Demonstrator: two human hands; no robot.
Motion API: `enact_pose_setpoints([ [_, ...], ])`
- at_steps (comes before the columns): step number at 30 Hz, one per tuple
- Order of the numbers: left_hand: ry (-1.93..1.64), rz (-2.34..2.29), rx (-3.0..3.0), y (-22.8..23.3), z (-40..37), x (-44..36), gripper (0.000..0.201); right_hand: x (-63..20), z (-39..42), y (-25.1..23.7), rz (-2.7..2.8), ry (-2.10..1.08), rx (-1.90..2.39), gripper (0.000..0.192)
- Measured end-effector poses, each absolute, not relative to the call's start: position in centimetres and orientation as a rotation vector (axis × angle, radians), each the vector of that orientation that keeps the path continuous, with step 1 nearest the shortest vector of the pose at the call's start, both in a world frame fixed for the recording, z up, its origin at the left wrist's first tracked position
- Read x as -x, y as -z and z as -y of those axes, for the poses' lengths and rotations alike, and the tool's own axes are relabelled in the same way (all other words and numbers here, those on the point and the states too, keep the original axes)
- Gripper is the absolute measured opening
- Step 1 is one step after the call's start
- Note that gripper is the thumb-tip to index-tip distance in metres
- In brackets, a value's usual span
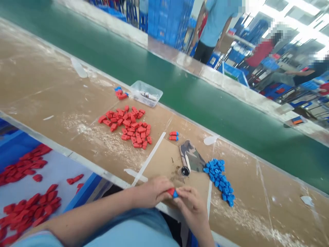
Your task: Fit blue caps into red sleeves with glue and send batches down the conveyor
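Close to the table's front edge, my left hand [151,191] is closed on a small red plastic piece [170,191]. My right hand [191,203] pinches a blue plastic piece [175,194] that sits against the end of the red one. Just beyond my hands stands a small round pot with dark contents [185,171], beside a folded camouflage cloth [192,156]. A heap of red pieces [133,127] lies to the left, and a pile of blue pieces [219,178] to the right. Two red pieces with blue ends [173,136] lie behind the cloth.
A clear plastic tub [146,93] stands by the green conveyor belt [180,82], near several red and blue pieces [120,93]. At lower left, a blue crate [84,188] holds many red pieces. Across the belt a person in a light blue shirt [214,24] stands near stacked blue crates [169,20].
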State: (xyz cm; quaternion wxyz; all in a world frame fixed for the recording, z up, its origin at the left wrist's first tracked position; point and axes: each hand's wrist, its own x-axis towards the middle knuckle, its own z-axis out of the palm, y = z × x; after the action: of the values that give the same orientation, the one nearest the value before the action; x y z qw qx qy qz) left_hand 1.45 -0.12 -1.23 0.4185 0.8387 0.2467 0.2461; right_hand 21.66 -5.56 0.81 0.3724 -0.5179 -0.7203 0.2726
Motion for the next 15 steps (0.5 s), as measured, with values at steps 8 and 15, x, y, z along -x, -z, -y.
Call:
enact_pose_setpoints([
  [8,-0.569,-0.289,-2.116,-0.4,1.1,-3.4,0.025,-18.3,5.4,2.0,1.851,-0.404,1.141,0.054],
  [15,-0.638,-0.316,-1.979,-0.1,2.0,-3.8,0.037,-18.2,5.8,0.4,2.006,-0.596,1.121,0.046],
])
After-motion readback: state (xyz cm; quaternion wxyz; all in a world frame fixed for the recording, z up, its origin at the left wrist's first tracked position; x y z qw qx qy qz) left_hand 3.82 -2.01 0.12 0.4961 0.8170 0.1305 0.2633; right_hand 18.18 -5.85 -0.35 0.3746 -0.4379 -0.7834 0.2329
